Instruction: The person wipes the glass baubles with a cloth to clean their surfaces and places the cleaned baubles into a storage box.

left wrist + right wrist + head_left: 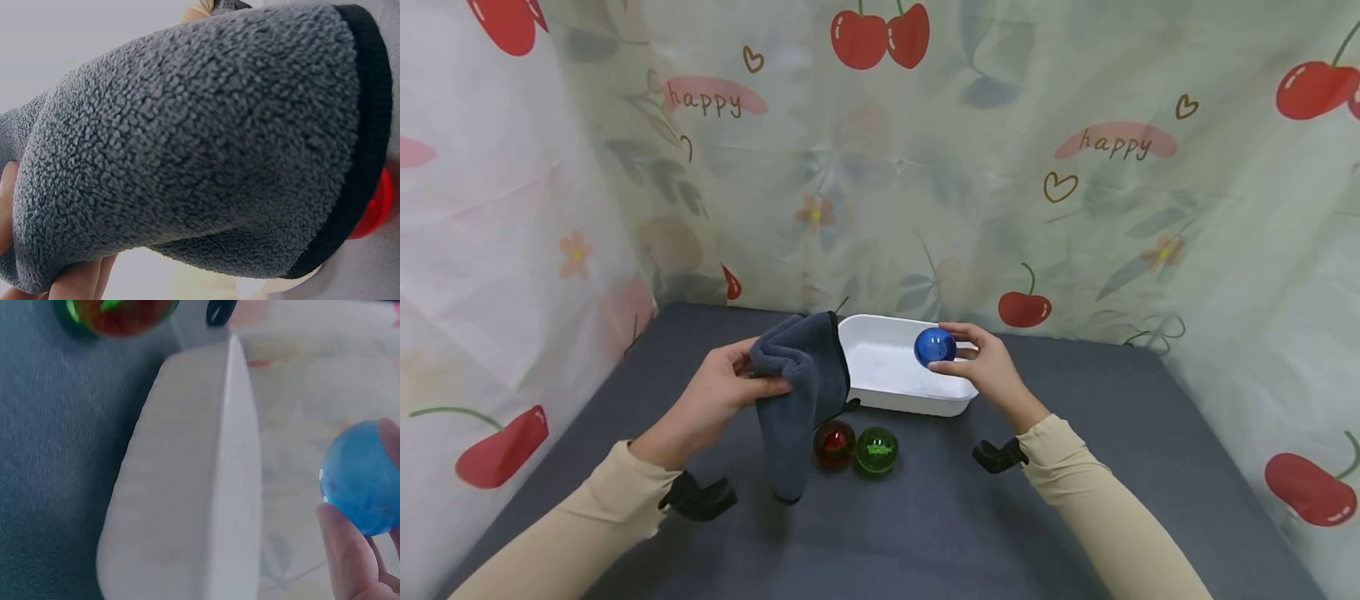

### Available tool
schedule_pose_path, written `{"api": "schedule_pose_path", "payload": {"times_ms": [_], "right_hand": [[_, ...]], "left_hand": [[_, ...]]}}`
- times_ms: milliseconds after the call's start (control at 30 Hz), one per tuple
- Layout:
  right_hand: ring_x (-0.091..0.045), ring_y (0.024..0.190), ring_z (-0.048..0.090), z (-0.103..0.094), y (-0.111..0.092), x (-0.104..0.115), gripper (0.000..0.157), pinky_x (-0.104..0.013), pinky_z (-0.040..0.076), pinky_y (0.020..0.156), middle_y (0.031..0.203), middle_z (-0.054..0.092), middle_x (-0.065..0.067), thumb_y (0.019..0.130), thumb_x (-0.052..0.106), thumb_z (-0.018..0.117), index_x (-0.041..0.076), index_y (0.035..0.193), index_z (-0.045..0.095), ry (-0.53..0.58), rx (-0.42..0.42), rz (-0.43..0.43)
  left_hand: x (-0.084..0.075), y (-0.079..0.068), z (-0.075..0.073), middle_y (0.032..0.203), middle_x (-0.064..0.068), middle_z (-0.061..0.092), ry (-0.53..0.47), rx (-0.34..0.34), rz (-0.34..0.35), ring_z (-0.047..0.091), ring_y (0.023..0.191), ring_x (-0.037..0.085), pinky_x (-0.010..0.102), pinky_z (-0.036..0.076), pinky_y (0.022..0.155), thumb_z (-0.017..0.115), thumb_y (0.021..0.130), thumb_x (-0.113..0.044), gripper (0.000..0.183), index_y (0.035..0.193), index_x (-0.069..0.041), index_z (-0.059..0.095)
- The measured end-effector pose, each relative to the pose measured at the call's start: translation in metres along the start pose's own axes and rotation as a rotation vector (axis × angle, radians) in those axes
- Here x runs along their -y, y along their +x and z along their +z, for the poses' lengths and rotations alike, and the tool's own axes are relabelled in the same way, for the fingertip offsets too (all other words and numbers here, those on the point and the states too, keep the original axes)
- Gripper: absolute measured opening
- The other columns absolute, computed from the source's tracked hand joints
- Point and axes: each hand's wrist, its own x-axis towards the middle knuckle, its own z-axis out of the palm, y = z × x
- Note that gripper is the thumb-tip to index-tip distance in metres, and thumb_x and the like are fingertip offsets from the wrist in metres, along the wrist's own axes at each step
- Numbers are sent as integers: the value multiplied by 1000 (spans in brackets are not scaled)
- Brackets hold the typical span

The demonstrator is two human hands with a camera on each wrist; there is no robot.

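Observation:
A dark grey fleecy cloth [805, 383] with black edging hangs from my left hand [718, 400], which pinches it between thumb and fingers. In the left wrist view the cloth [200, 137] fills most of the picture. My right hand [992, 371] holds a clear blue ball [935, 347] by thumb and fingertips, above the right part of a white tray [917, 400]. The blue ball [362, 478] also shows in the right wrist view. On the table in front of the tray sit a red ball [834, 444] and a green ball [877, 451], side by side; the cloth hangs close to the red one.
The table has a dark grey cover [925, 533]. A printed curtain [887, 183] with cherries and flowers stands behind it and along both sides. A black wrist mount [700, 497] sits under the left wrist, another [998, 456] under the right.

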Motion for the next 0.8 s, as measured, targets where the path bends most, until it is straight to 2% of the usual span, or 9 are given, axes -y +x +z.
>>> {"api": "schedule_pose_path", "payload": {"times_ms": [167, 367, 533, 800], "right_hand": [[-36, 116, 58, 5, 13, -12, 63, -38, 55, 88, 131, 52, -21, 79, 15, 81, 7, 135, 54, -20, 30, 120], [-34, 109, 59, 14, 28, -30, 62, -37, 56, 86, 130, 51, -25, 78, 9, 81, 0, 133, 54, -25, 64, 210], [-29, 104, 58, 21, 37, -37, 62, -34, 57, 83, 127, 54, -25, 75, 9, 83, -1, 130, 57, -119, 87, 280], [-25, 95, 59, 29, 44, -38, 61, -31, 58, 76, 118, 60, -24, 69, 6, 87, -3, 123, 61, -258, 97, 304]], "left_hand": [[3, -1, -1, 113, -8, 65, -6, -1, 0, 63, 99, 8, 27, 55, 78, 76, 83, -7, 59, 136, 1, 51], [4, -1, -2, 113, -8, 65, -18, 4, -5, 64, 99, 8, 27, 55, 79, 75, 83, -6, 59, 136, 2, 51], [4, -1, -2, 112, -9, 65, -26, 6, -9, 64, 98, 8, 27, 55, 79, 75, 83, -5, 59, 136, 2, 51], [4, -2, -3, 111, -9, 66, -27, 0, -7, 64, 98, 7, 27, 56, 78, 75, 82, -4, 59, 135, 3, 51]]}}
